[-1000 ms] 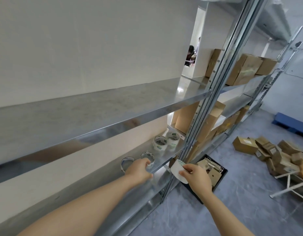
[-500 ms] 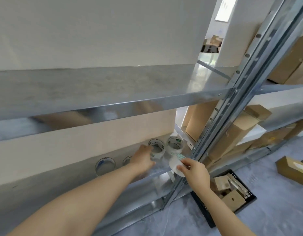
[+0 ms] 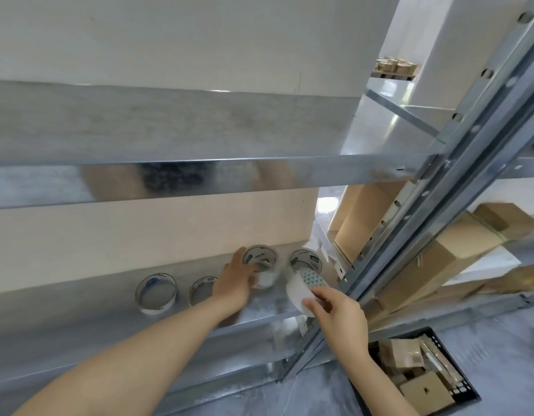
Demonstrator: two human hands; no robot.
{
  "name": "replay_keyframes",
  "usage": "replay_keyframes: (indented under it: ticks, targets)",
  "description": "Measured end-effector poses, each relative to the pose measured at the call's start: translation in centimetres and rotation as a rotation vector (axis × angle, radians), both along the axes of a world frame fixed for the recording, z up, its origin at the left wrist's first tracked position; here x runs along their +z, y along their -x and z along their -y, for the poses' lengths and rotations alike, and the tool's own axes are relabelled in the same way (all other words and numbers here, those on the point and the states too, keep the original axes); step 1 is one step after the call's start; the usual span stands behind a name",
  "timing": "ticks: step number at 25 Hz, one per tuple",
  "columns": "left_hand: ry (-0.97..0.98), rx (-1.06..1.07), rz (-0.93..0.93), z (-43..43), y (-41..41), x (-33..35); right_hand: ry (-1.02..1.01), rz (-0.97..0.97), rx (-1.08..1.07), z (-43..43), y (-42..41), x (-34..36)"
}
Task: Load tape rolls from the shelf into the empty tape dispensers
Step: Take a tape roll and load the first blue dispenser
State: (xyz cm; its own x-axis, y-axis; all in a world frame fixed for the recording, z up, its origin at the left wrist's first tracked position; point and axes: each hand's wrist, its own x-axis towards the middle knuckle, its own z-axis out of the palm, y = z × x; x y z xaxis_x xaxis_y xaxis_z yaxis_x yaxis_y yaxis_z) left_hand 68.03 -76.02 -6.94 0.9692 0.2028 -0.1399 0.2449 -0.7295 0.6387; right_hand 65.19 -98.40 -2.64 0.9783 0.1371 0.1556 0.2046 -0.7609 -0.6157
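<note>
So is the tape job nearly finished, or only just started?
Only just started. Done: nothing loaded that shows; no dispenser is in view. In hand: the right hand holds a patterned roll, the left hand grips a clear tape roll on the shelf. Left: at least three more rolls wait there, and all need fitting into dispensers.

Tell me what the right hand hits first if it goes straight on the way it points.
Probably the rightmost tape roll on the shelf, just past the patterned roll the right hand holds; depth is unclear.
</note>
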Motion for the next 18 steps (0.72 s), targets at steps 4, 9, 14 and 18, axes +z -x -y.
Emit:
replay_keyframes:
  ticks: [4, 9, 14, 18]
  targets:
    - [0.105, 0.103, 0.052, -2.5, 1.3, 1.8, 0.002, 0.078, 0.069, -2.4, -0.2, -0.2]
    - [0.149, 0.204, 0.117, -7.1, 4.3, 5.4, 0.247, 0.032, 0.21, -7.7, -1.9, -1.9]
    - [0.213, 0.31, 0.173, -10.3, 7.7, 7.8, 0.553, 0.037, 0.282, -10.0, -3.9, -4.4]
    - [0.297, 0.397, 0.235, -11.2, 10.6, 9.1, 0.604, 0.057, 0.301, -10.3, -3.6, -4.5]
